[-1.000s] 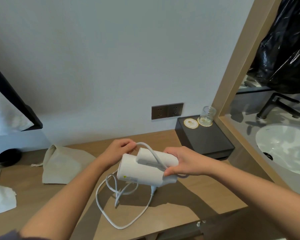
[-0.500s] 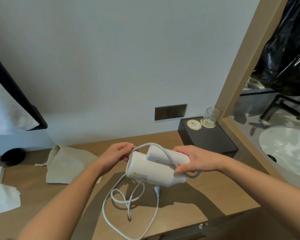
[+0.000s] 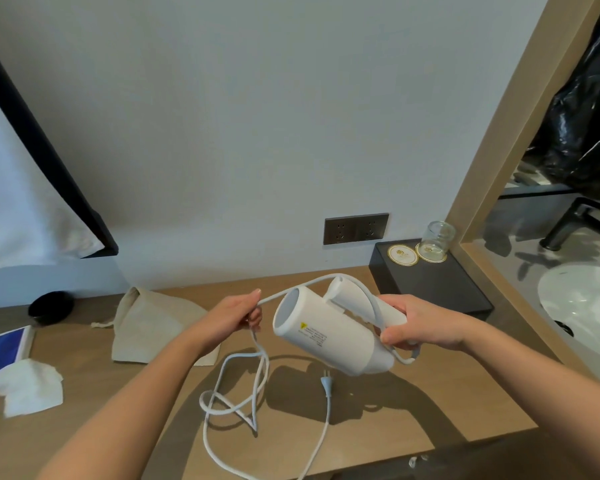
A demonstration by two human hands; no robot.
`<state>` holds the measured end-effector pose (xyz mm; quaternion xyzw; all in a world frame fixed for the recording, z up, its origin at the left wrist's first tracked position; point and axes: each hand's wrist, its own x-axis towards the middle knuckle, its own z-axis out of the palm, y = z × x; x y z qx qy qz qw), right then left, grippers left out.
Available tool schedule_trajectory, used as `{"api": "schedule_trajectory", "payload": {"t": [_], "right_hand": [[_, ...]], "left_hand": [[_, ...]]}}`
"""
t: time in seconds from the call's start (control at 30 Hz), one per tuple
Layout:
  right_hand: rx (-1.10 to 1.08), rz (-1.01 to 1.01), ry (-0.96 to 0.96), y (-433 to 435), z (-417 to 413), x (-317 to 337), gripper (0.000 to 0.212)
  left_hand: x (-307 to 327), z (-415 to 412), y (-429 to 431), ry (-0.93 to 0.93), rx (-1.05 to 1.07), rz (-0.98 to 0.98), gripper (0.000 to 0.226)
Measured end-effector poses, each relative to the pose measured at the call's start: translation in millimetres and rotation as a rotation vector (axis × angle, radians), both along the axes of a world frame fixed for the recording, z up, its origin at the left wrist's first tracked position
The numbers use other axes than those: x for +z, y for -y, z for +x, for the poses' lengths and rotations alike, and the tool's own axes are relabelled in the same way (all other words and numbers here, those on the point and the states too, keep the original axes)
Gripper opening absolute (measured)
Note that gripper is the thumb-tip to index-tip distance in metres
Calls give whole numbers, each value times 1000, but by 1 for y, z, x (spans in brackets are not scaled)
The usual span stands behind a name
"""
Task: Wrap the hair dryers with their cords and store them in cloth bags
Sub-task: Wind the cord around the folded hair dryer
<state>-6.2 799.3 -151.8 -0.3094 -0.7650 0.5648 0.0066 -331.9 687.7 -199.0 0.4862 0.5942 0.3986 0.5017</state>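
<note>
A white hair dryer with its handle folded against the barrel hangs above the wooden counter. My right hand grips its folded handle end, with one turn of the white cord running under the fingers. My left hand pinches the cord a short way left of the barrel, pulling it taut over the dryer. The rest of the cord lies in loose loops on the counter, and its plug rests below the dryer. A beige cloth bag lies flat behind my left hand.
A black box with a glass jar and two round coasters stands at the back right below a wall socket. A sink lies beyond the wooden frame on the right. Crumpled paper and a black dish sit left.
My left hand has moved left away from the barrel, drawing the cord out taut. The dryer has tilted so its open end faces more toward me. The loose loops have shifted on the counter.
</note>
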Motion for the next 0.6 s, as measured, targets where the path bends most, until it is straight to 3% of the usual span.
{"api": "schedule_trajectory", "payload": {"t": [0.23,0.5,0.6], "right_hand": [[-33,-34,-38,-1,-5,-1,37],[-85,-57,-75,-2,-7,-4,53],[-105,-81,-113,-4,-7,-6,64]], "left_hand": [[2,-5,-5,-114,76,6,42],[3,-6,-10,-142,129,0,31],[3,-7,-10,-186,151,-22,39]]}}
